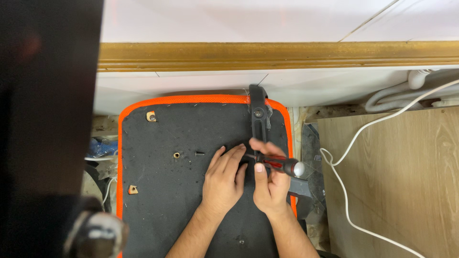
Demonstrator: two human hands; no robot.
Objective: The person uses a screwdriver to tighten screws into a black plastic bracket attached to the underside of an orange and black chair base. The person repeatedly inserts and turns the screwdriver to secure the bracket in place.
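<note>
Blurred round object nearest us, 2 hands on upturned seat base.
Our left hand lies flat, fingers together; our right hand is clamped on a screwdriver at the black armrest bracket.

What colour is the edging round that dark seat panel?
Bright orange edging round the black seat panel, seen best in the head view.

From my remote seat: a white tiled wall runs across the top, edged by a gilt wooden moulding. Below it, pale panels meet a light wood-grain board at right, where a white cable snakes across and grey corrugated hoses curl in the corner. A dark, blurred upright fills the left edge. Lighting is even and soft.
</note>
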